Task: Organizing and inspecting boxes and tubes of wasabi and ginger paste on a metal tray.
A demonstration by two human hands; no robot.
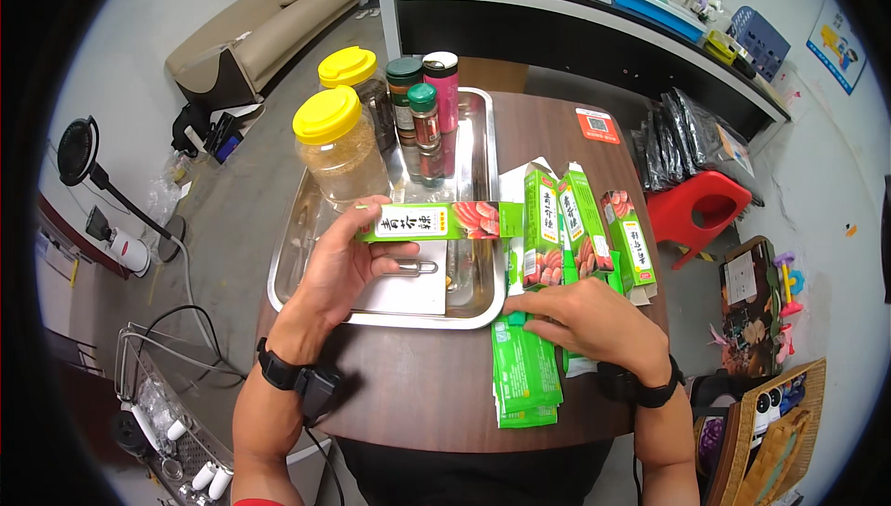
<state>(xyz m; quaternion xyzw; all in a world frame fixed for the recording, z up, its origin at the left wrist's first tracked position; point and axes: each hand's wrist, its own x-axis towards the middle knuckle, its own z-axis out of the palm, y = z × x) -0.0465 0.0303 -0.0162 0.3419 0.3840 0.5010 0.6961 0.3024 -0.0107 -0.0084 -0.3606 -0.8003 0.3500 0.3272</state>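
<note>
My left hand [345,251] pinches one end of a slim green carton [427,221] with a sushi picture, holding it level over the steel tray [483,316]. At the right, my right hand [594,320] reaches over green sachets [525,371], its fingers apart and nothing visible between them; whether it touches the sachets is unclear. Two similar green cartons [542,227] stand just beyond it, and another carton [631,239] is to their right. Inside the tray, below the held carton, lie a white card or pad [399,294] and a metal clip-like piece [416,267].
Yellow-lidded jars [342,149], a green-capped bottle [424,116] and a pink canister [444,88] stand at the tray's far end. A red stool [698,211] sits right of the wooden table [408,395]. A black-and-white desk [557,32] and a sofa [251,32] are beyond.
</note>
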